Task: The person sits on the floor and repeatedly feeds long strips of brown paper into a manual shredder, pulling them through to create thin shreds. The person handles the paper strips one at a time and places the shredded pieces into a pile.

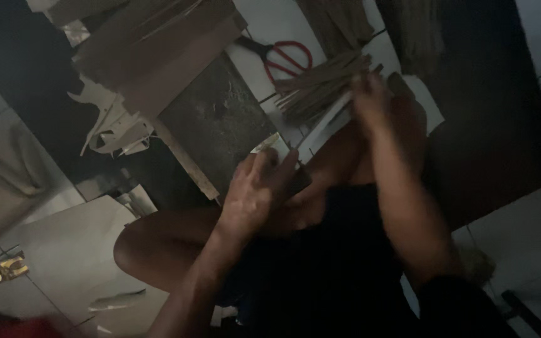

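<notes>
The view is dim and tilted, and I am sitting on a tiled floor. My left hand [255,191] rests above my knee, fingers curled around the near end of a white strip of paper or card [324,128]. Blurred by motion, my right hand [377,100] is at the far end of that strip, right beside a bundle of thin brown sticks [320,84]. Whether the right hand grips the strip or the sticks cannot be told. A white sheet [430,103] lies just beyond the right hand.
Red-handled scissors [286,56] lie on the floor past the sticks. A dark square board [217,119] and brown cardboard sheets [151,50] lie to the left, with white paper offcuts [111,128] beside them. A dark mat [496,112] covers the floor at right.
</notes>
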